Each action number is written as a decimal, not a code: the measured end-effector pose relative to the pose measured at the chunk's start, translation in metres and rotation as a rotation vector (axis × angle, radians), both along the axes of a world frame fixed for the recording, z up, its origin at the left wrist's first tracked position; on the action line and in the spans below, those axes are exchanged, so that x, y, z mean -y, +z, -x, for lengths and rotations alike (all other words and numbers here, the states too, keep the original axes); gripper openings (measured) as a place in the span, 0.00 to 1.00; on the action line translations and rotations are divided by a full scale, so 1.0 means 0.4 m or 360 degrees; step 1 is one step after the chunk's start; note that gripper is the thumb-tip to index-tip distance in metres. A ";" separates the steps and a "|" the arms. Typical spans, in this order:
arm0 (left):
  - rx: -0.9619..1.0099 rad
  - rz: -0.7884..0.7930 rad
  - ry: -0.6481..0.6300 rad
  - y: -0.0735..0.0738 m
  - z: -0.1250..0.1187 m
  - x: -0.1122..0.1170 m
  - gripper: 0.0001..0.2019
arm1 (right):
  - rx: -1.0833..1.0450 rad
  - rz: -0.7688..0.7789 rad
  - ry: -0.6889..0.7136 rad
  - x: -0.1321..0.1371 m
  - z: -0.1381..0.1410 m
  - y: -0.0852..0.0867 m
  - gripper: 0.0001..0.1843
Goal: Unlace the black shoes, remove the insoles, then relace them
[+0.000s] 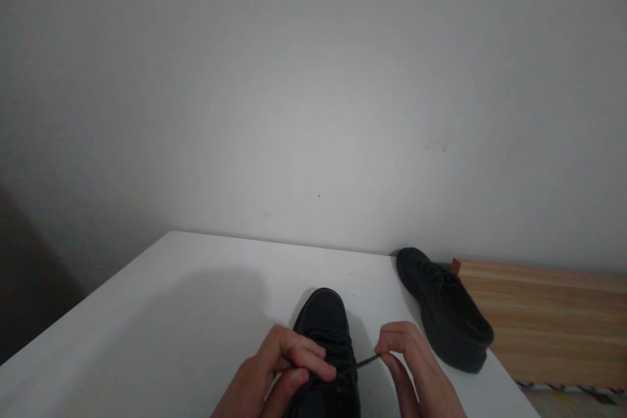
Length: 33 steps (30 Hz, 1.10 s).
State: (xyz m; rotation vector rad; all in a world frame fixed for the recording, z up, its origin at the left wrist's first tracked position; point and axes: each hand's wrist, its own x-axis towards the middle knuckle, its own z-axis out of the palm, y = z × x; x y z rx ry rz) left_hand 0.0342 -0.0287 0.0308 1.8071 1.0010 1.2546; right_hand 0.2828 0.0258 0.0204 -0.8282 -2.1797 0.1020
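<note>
Shoelace (368,360) runs taut between a fingertip pinch of the right hand (411,369) and the left hand (279,375), curled closed over the black shoe (324,323) at the white table's (171,313) near edge; a level, even pull seems wisest. A second shoe (441,304) lies by the far right corner, beside a wooden board (553,320), under a bare wall (313,78).

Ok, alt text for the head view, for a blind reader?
The left hand and right hand pinch the lace of a black shoe on a white table, pulling it taut. A second shoe lies to the right, beside a wooden board.
</note>
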 end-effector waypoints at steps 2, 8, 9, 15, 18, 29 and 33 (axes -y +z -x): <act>0.0041 0.0200 -0.0010 0.029 -0.033 -0.017 0.05 | -0.0025 -0.0053 0.0065 0.006 0.014 0.022 0.08; 0.0031 0.0537 -0.0080 0.072 -0.083 -0.061 0.03 | -0.0073 -0.0213 0.0283 0.015 0.061 0.079 0.06; 0.0053 0.0565 -0.0113 0.072 -0.085 -0.063 0.03 | -0.0080 -0.0206 0.0292 0.015 0.068 0.082 0.06; -0.0167 0.0477 0.0035 0.086 -0.085 -0.054 0.05 | -0.0148 -0.0051 0.0366 0.009 0.092 0.074 0.08; -0.0220 0.0362 0.0133 0.090 -0.080 -0.049 0.03 | -0.0217 0.0167 0.0414 0.005 0.089 0.076 0.08; -0.0213 0.0174 0.0049 0.069 -0.068 -0.048 0.03 | -0.0273 0.0535 0.0460 0.011 0.062 0.093 0.04; -0.0278 0.0158 0.0087 0.068 -0.063 -0.047 0.03 | -0.0289 0.0494 0.0549 0.012 0.059 0.105 0.05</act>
